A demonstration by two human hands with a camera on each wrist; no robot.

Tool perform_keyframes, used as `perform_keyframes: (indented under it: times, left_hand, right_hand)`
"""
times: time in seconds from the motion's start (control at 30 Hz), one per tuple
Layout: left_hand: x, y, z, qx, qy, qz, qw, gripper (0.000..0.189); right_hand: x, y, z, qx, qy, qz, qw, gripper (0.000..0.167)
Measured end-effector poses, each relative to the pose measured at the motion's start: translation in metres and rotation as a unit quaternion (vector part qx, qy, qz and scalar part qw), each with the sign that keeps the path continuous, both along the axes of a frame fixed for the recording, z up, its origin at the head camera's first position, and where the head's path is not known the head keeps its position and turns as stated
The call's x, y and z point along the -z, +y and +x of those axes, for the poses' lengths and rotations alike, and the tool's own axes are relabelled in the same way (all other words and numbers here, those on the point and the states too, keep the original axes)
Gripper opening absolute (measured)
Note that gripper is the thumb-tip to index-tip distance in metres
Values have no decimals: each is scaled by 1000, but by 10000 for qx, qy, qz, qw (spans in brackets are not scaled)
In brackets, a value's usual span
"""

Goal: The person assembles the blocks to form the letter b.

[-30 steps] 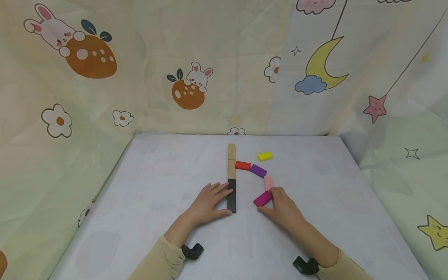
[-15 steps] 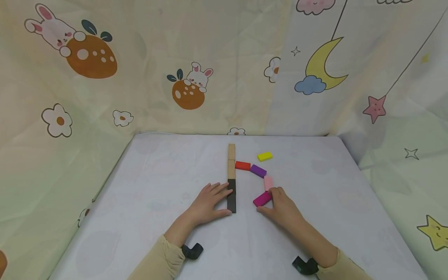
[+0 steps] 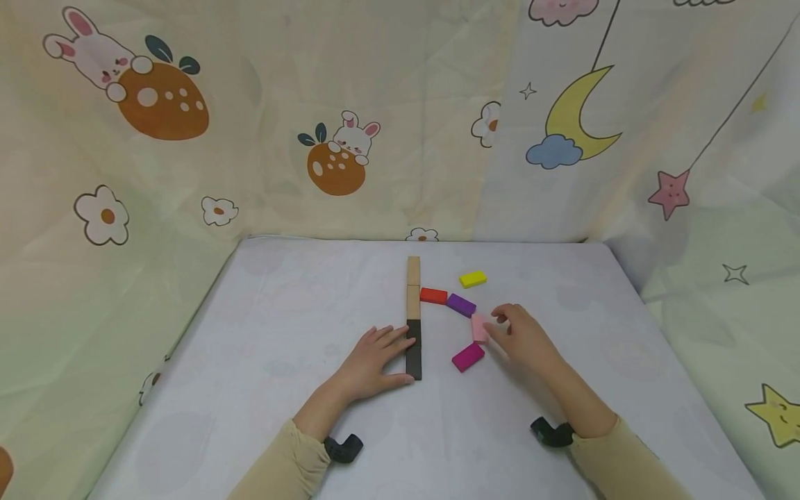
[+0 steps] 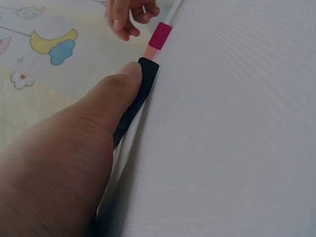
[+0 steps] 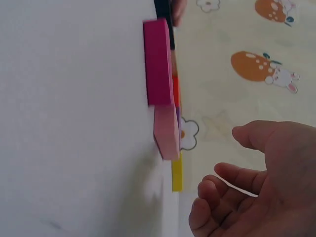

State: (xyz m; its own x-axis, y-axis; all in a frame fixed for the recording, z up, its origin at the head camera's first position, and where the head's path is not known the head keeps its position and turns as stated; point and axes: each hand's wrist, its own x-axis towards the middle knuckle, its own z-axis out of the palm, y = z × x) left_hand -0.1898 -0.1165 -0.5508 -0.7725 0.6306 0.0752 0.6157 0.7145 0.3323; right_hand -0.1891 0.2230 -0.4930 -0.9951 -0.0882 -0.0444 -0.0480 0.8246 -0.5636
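Observation:
My left hand [image 3: 373, 361] rests along two black blocks [image 3: 414, 362], its fingers extended over their left side; in the left wrist view the thumb [image 4: 129, 71] touches the end of the near black block. Two tan wooden blocks [image 3: 413, 302] continue that straight line away from me. From it a curve bends toward me: a red block [image 3: 434, 296], a purple block [image 3: 461, 305], a pink block [image 3: 478, 328] and a magenta block [image 3: 468, 357]. Holding nothing, my right hand [image 3: 526, 342] hovers beside the pink block with fingers loosely bent, thumb and fingers apart in the right wrist view.
A yellow block [image 3: 473, 279] lies by itself behind the purple one. Everything sits on a white-covered table [image 3: 281, 298]. Printed cloth walls [image 3: 400, 139] stand at its back and sides. Each wrist carries a black camera mount [image 3: 344, 448].
My right hand has let go of the magenta block and moved up, away from me and slightly right. The magenta block stays against the pink one. My left hand has not moved.

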Motion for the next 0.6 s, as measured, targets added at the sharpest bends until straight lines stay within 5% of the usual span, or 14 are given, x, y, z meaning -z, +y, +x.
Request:
perform_keyframes:
  times: [0.37, 0.6]
  left_hand:
    - [0, 1, -1, 11, -2, 2, 10000, 77]
    - [-2, 0, 0, 17, -14, 18, 10000, 76]
  right_hand:
    - [1, 32, -76, 38, -304, 22, 9995, 46]
    - [8, 35, -107, -157, -536, -43, 9984, 46]
